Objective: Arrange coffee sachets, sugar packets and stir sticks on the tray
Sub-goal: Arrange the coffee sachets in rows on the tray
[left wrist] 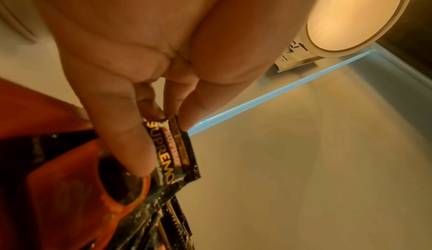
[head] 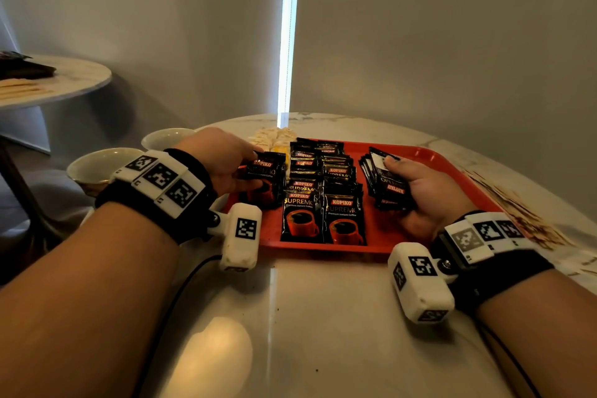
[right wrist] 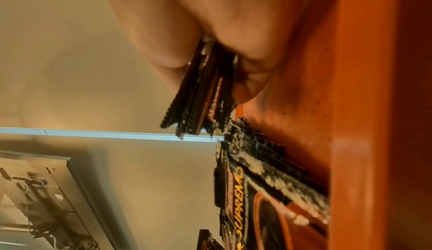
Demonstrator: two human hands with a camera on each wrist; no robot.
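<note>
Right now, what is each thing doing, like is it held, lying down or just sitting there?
left hand: pinches one coffee sachet, lifted at the tray's left side
right hand: grips a stack of sachets over the tray
red tray: flat on the table
two rows of sachets: lying overlapped on the tray
cups: upright, left of the tray

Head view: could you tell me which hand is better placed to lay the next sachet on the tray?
Left. The left hand already pinches a single sachet over the tray, beside the laid rows. The right hand grips a whole stack.
</note>
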